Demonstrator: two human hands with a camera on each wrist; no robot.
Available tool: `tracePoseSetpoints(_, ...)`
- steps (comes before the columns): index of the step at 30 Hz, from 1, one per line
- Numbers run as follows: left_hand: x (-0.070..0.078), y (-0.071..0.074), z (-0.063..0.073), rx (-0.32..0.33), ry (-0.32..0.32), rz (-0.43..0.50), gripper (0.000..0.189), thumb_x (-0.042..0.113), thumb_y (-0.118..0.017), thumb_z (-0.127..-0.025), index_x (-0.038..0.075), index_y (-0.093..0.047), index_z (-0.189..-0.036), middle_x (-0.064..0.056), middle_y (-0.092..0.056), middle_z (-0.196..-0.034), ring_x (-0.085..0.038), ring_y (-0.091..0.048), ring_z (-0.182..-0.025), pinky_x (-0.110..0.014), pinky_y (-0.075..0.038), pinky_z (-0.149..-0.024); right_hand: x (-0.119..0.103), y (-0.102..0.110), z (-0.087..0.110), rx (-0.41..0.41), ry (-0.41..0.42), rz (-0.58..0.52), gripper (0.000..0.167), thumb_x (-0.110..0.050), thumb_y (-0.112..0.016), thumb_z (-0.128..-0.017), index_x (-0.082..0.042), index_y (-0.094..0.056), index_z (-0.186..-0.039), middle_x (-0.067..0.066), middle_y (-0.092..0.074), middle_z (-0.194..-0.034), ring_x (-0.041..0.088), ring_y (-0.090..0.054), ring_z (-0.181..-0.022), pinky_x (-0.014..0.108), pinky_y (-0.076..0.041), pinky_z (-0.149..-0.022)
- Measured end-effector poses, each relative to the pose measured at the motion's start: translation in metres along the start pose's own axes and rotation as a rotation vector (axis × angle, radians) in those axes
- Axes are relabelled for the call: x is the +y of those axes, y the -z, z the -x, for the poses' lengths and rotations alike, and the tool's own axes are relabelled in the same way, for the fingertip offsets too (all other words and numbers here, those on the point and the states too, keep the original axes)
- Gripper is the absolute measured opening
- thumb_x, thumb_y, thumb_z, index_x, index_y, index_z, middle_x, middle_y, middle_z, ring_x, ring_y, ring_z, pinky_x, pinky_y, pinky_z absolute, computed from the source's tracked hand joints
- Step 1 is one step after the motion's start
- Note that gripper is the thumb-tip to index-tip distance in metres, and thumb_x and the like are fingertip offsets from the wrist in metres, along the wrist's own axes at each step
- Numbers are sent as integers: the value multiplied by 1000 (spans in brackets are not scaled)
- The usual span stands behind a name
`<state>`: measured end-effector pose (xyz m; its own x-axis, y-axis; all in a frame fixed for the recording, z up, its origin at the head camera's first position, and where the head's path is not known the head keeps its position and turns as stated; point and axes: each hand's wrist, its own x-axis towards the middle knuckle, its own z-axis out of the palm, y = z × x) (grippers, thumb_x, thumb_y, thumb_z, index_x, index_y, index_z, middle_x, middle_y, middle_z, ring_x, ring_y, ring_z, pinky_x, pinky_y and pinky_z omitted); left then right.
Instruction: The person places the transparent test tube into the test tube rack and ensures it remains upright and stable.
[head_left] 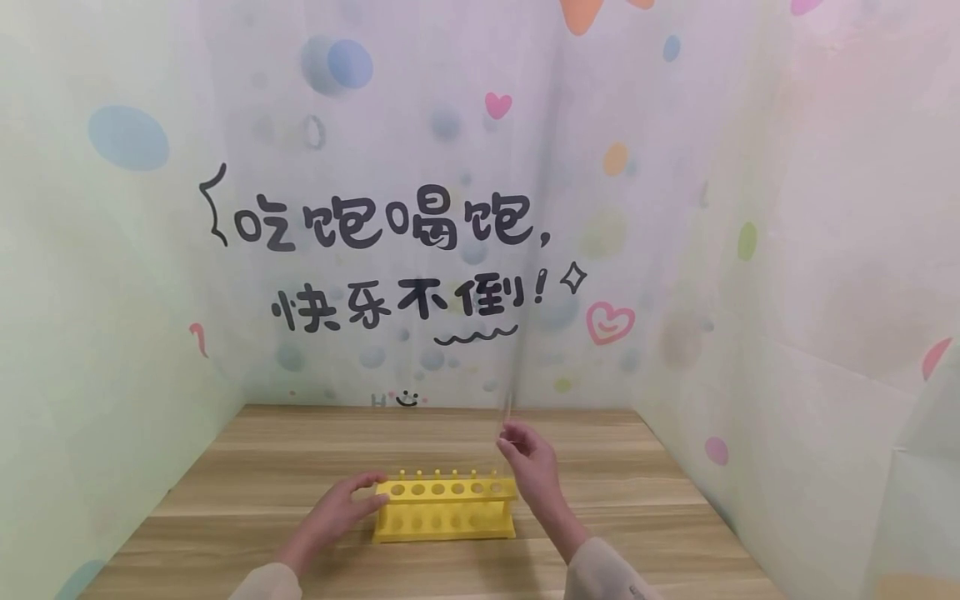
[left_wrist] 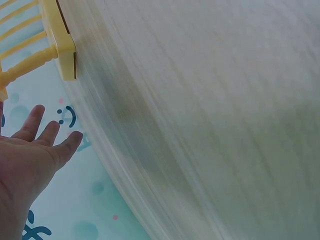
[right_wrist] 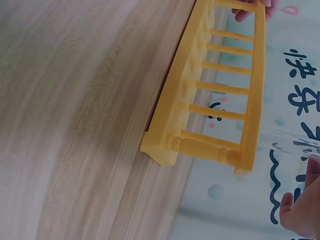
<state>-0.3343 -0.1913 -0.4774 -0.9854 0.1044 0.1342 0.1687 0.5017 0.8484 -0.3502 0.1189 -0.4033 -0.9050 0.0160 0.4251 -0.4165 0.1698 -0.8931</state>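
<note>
A yellow test tube rack [head_left: 429,501] with a row of round holes stands upright on the wooden table. At its left end, my left hand [head_left: 341,504] holds the top plate between thumb and forefinger; the other fingers [left_wrist: 67,147] spread free in the left wrist view. My right hand [head_left: 536,471] is raised just past the rack's right end. Its thumb and fingertips pinch a clear test tube [right_wrist: 295,142], whose end points toward the rack's top plate in the right wrist view. The tube is faint against the patterned backdrop in the head view.
Wood-grain table [head_left: 285,454] extends around the rack on all sides. A pale printed backdrop [head_left: 420,158] with dark lettering, dots and hearts rises behind the table, and similar sheets [head_left: 810,333] enclose both sides.
</note>
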Motion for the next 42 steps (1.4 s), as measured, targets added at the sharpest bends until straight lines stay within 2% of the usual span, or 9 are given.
tracePoseSetpoints(2,0,0,0,0,0,-2,45,37,-69,-93,10,-63,-129,-26,-52,-138,-50,-41,-131,-72,-31,-102,-5,0,4,-4,10,11,25,-1,-66,-92,4,-64,-116,20,-67,-106,21,-64,-94,21,-53,-81)
tracePoseSetpoints(5,0,0,0,2,4,-2,44,37,-69,-94,10,-63,-128,-26,-52,-138,-50,-42,-131,-71,-32,-102,-2,0,6,-5,18,14,25,-2,-67,-92,4,-64,-116,18,-68,-105,21,-64,-94,21,-54,-79)
tracePoseSetpoints(7,0,0,0,3,4,-4,44,37,-69,-93,10,-63,-128,-26,-52,-138,-50,-42,-131,-71,-31,-102,8,-1,4,-2,28,13,26,-3,-68,-92,4,-64,-117,17,-68,-104,22,-64,-93,22,-54,-78)
tracePoseSetpoints(12,-1,0,-1,9,-2,-18,44,38,-69,-93,11,-64,-128,-26,-53,-137,-50,-42,-131,-71,-32,-102,38,-2,-2,-2,-16,25,28,-8,-70,-92,-1,-65,-118,14,-68,-106,20,-64,-95,22,-54,-80)
tracePoseSetpoints(15,-1,0,-1,11,1,-17,44,38,-69,-93,12,-64,-128,-25,-53,-137,-50,-42,-131,-71,-31,-102,44,-1,-1,-6,-34,30,29,-11,-71,-91,-3,-65,-118,12,-68,-107,19,-64,-96,23,-54,-81)
tracePoseSetpoints(27,2,-1,1,12,7,-13,45,37,-69,-93,10,-63,-129,-25,-53,-137,-49,-42,-131,-70,-31,-103,55,0,8,-25,-21,42,26,-7,-72,-89,-1,-65,-113,10,-68,-101,21,-64,-93,22,-55,-80)
tracePoseSetpoints(36,2,0,1,16,6,-7,43,37,-69,-93,11,-64,-128,-25,-54,-137,-49,-42,-131,-70,-31,-104,61,-1,14,-40,-29,104,25,-11,-73,-89,-3,-64,-111,6,-68,-99,20,-64,-94,26,-55,-82)
tracePoseSetpoints(42,2,-1,1,20,3,-12,43,37,-69,-93,11,-64,-127,-25,-54,-137,-49,-42,-131,-70,-31,-104,65,-1,18,-50,-32,98,23,-12,-73,-90,-4,-65,-110,5,-68,-97,19,-63,-93,23,-54,-79)
